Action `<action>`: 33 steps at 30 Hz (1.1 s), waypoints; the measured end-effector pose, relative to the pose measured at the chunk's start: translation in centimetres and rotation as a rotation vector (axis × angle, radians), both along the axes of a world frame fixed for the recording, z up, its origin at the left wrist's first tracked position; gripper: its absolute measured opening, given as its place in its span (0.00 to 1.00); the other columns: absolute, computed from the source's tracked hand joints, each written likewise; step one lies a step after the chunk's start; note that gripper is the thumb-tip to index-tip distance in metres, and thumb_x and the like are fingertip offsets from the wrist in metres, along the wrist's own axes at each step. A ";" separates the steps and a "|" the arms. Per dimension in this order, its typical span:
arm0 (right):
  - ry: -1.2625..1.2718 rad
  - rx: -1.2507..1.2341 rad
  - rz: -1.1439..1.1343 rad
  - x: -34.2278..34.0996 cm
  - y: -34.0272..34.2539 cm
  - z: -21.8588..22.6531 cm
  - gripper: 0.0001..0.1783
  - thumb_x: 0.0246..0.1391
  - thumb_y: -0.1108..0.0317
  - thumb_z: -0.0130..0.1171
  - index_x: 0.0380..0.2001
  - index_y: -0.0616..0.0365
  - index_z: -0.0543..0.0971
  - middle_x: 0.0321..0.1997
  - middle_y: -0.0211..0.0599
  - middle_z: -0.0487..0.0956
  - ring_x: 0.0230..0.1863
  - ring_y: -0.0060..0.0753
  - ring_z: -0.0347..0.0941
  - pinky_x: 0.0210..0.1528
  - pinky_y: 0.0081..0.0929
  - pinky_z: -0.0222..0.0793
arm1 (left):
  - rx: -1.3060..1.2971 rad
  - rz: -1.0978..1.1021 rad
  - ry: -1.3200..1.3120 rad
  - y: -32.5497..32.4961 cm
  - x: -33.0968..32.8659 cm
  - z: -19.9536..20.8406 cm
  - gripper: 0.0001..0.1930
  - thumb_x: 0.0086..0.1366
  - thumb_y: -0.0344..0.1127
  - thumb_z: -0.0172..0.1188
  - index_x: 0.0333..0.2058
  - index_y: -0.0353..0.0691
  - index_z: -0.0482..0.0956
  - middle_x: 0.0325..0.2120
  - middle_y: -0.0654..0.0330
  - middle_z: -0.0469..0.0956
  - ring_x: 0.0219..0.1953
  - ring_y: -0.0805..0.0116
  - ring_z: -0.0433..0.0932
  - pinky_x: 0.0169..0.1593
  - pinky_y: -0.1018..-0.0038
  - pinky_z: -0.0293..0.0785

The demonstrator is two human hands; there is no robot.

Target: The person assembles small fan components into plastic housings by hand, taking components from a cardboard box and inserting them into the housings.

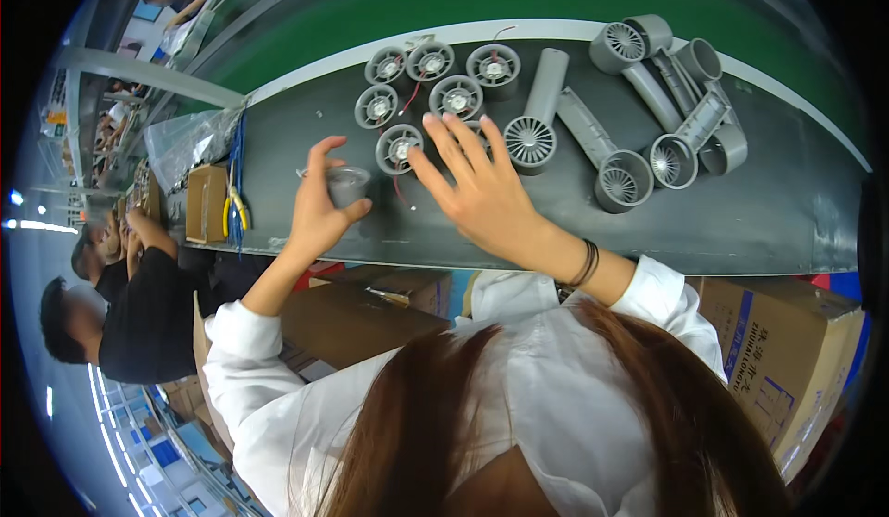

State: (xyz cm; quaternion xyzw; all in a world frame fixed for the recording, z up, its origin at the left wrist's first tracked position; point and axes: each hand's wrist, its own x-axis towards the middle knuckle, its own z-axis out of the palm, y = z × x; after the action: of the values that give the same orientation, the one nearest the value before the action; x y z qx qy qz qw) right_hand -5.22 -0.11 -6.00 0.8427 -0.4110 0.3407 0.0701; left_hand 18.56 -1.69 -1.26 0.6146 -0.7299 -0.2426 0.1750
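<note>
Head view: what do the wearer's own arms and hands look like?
Loose white sleeves stop short of both wrists. The left hand is ungloved, with no wristband visible; the right hand is ungloved too, with thin dark bands around its wrist.

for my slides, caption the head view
Left hand at a round part, right hand spread over grey fan units, grey housings alongside.

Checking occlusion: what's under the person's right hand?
Between the fingers of the right hand, part of a grey fan unit shows; the rest of it is covered. What, if anything, lies beneath the palm cannot be seen.
</note>
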 end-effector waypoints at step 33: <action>-1.045 0.328 -0.332 -21.3 11.1 3.2 0.36 0.37 0.74 0.65 0.54 0.71 0.67 0.47 0.56 0.75 0.48 0.36 0.73 0.52 0.28 0.66 | -0.479 -0.811 0.043 0.1 -25.8 -4.9 0.34 0.46 0.18 0.55 0.56 0.36 0.66 0.41 0.51 0.72 0.45 0.51 0.71 0.50 0.63 0.67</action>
State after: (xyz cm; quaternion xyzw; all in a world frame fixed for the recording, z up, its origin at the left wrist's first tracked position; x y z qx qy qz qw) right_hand -26.50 10.98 -2.78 0.4862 -0.5655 0.6283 -0.2217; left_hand -7.22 -1.64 -6.19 0.2168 -0.9427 -0.1290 0.2182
